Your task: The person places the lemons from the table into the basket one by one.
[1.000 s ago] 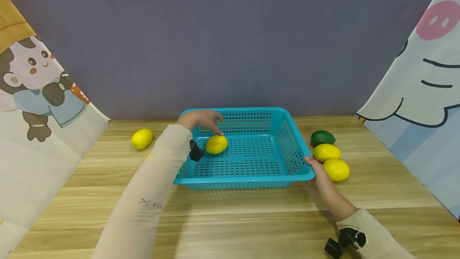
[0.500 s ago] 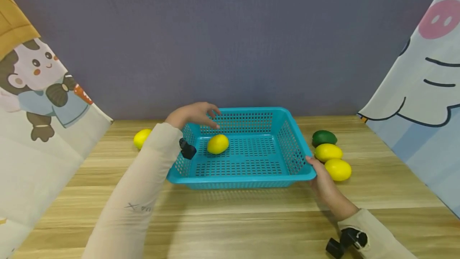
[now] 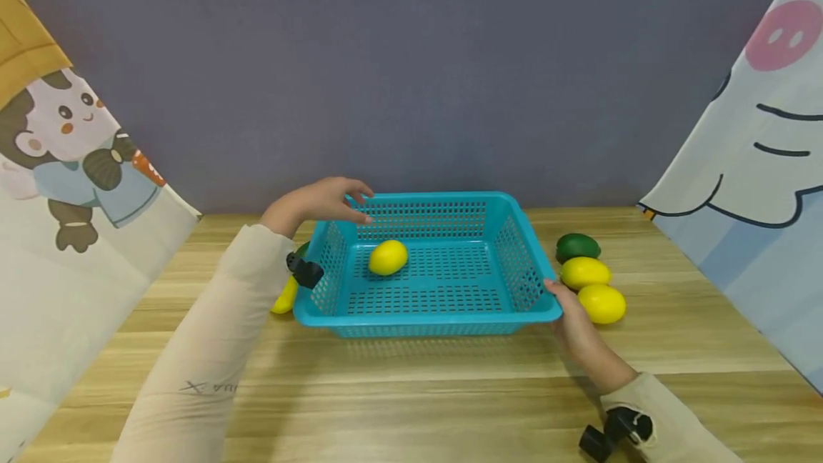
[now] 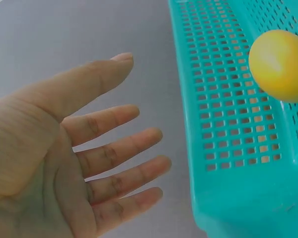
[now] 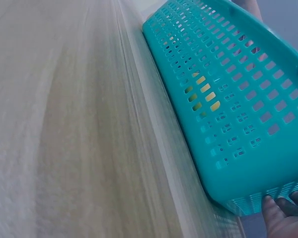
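A blue plastic basket with perforated walls stands on the table, and a yellow lemon lies on its floor towards the left. My left hand hovers over the basket's back left corner, fingers spread and holding nothing; the left wrist view shows its palm and loose fingers beside the rim. At the front right corner, my right hand grips the basket's rim with the thumb on top. In the right wrist view, its fingertips meet the end wall.
Right of the basket, a dark green fruit and two lemons lie in a row. A yellow piece and a green one show partly behind my left sleeve. A grey wall rises at the back.
My left hand has moved left and slightly up, away from the lemon in the basket. My left arm now covers the far left lemon and uncovers yellow and green pieces. The right hand stays put.
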The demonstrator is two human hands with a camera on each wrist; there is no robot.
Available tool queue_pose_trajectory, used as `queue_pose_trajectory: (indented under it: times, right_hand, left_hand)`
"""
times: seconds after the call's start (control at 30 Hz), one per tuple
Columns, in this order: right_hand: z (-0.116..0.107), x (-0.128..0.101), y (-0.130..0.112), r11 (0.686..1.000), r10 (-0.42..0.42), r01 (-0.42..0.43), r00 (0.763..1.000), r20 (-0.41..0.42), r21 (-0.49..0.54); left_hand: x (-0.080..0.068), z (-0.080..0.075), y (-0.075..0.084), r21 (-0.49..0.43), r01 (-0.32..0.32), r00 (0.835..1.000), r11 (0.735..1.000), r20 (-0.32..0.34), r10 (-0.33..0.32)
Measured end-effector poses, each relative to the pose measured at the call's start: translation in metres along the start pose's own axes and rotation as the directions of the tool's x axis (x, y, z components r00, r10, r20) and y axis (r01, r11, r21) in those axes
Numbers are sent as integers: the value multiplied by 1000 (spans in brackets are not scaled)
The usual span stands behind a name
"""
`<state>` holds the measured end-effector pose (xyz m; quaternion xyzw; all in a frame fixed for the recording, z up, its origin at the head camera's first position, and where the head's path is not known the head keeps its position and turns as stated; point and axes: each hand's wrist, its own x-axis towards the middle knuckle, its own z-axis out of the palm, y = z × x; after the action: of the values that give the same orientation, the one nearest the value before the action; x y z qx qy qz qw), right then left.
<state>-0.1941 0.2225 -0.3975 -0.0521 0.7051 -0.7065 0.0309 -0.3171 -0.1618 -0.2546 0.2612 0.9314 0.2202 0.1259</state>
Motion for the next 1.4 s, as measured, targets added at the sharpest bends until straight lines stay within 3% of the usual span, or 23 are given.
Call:
queue_pose_trajectory:
  times: [0.43,0.6,0.87,1.0,1.2,1.4]
  right_hand:
    - [2,-1,-3,1000,22,-22,1000,-8,-8]
    - [-3,4,7,999,30,-30,1000,-5,25]
    - [-8,8,14,999,1,-1,1000,6,50]
    - [-13,13,21,997,17,-17,1000,-2,71]
    - [-19,15,31,999,-23,22,999,29,47]
    - [-19,19,36,1000,16,-16,1000,-7,14]
  left_hand:
    - [-36,-4,-28,-16,-9,995,1000,-95,7]
    - [-49,-4,-36,-34,1,991,999,-135,-5]
    - [-61,0,-46,-58,12,980,998,-196,-24]
    - [-69,2,-51,-41,6,974,999,-227,-15]
    - [-78,10,-64,-11,13,969,1000,-248,-15]
    - [-86,17,-77,-17,10,964,1000,-267,-14]
